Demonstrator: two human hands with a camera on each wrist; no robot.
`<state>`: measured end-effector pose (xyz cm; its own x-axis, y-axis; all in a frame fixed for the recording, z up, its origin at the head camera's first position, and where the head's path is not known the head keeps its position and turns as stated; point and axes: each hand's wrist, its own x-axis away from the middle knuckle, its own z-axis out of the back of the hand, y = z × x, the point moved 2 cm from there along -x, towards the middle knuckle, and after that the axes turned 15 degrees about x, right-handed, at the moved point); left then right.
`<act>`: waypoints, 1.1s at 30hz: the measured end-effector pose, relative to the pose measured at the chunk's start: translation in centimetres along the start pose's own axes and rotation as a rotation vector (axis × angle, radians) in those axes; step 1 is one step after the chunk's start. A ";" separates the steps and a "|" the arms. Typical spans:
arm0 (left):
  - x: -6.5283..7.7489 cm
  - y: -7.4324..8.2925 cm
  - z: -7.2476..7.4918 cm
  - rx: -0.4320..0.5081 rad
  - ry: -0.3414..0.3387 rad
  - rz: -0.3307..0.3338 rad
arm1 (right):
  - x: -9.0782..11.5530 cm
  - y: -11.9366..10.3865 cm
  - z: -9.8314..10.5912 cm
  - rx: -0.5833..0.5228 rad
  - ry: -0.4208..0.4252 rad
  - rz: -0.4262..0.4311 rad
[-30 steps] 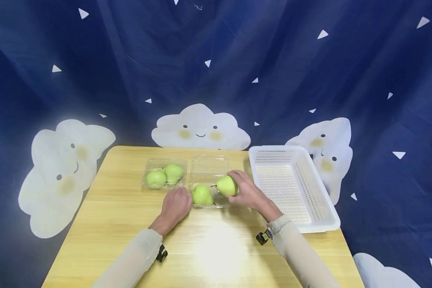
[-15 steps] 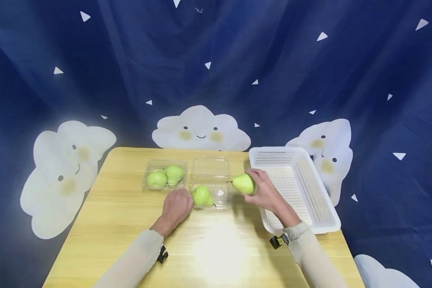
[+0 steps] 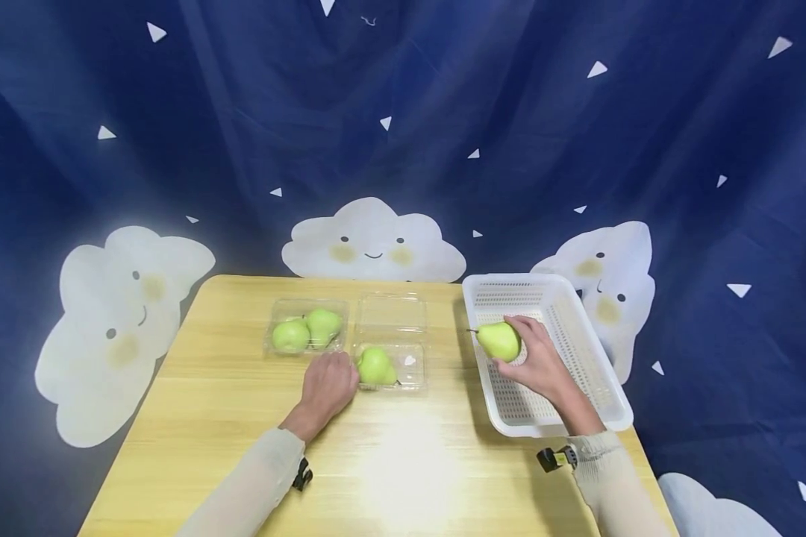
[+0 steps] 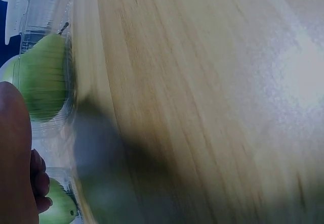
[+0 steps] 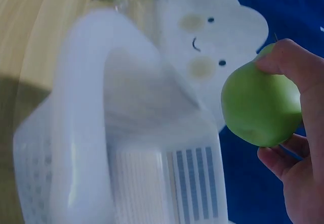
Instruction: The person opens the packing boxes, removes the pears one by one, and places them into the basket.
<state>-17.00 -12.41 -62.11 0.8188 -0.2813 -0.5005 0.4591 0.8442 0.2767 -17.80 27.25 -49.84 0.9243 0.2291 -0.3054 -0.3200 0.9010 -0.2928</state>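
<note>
My right hand [image 3: 539,367] grips a green pear [image 3: 499,341] above the white plastic basket [image 3: 587,358], its stem pointing left in the head view. In the right wrist view, the thumb lies on the upper side of this pear [image 5: 258,105] and the fingers underneath. My left hand [image 3: 329,384], with fingers curled, holds the left edge of a clear plastic container [image 3: 413,371], whose lid [image 3: 391,312] is folded back. Inside that container's left half lies another pear [image 3: 376,365]; its right half holds none.
Left of it is a second clear container [image 3: 307,304] with two green pears [image 3: 324,325]. Everything stands on a wooden table [image 3: 228,388]. A blue curtain [image 3: 537,97] with white clouds hangs behind the table's back edge.
My right hand has carried its pear out of the clear container and rightward over the white basket. My left hand stays in place at the container's edge.
</note>
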 end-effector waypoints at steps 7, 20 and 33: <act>-0.2 0.4 -0.1 -0.043 0.098 -0.075 | 1.4 2.9 1.3 0.030 -0.019 -0.091; 0.0 0.1 0.5 -0.002 0.010 -0.027 | 2.4 6.7 -0.2 0.166 -0.152 -0.131; 0.6 0.3 0.2 0.032 -0.043 0.021 | 3.6 8.3 -0.8 0.285 -0.416 -0.165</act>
<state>-16.33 -12.39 -62.13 0.8419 -0.2834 -0.4591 0.4518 0.8355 0.3128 -17.33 35.28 -54.11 0.9804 0.1508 0.1265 -0.1481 0.9885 -0.0307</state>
